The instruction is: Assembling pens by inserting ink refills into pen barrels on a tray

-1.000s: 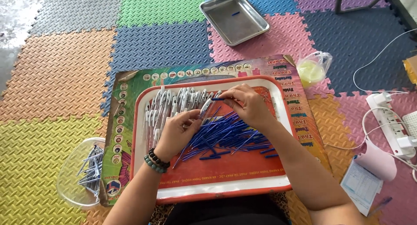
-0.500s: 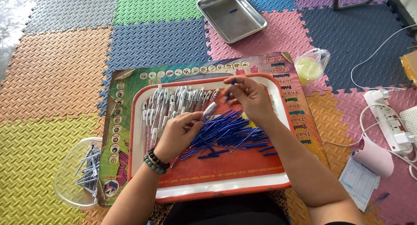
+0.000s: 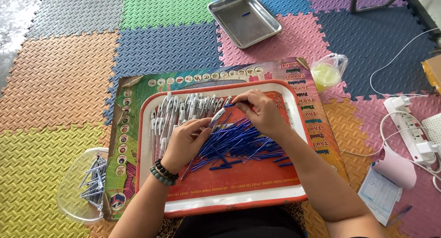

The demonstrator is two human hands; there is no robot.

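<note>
The person is fitting a blue refill [image 3: 232,104] into a white pen barrel [image 3: 217,118] above the red tray [image 3: 239,197]. The left hand [image 3: 186,141] has its fingers clenched around the barrel; the right hand [image 3: 262,111] pinches the refill's end. Judging by the gap, the tip wants lining up with the barrel's mouth. A colourful printed board [image 3: 126,141] lies under the tray; a clear bag with a yellow-green cup [image 3: 327,73] sits beyond it.

tray [image 3: 220,199]: glossy red and white plastic | steel pan [image 3: 244,18]: smooth, dull-shining metal | floor mats [image 3: 59,77]: matt foam, ribbed texture | refills [image 3: 239,144]: thin blue plastic | bowl [image 3: 78,192]: clear plastic | bracelets [image 3: 163,172]: polished beads | poster [image 3: 133,93]: printed card
</note>
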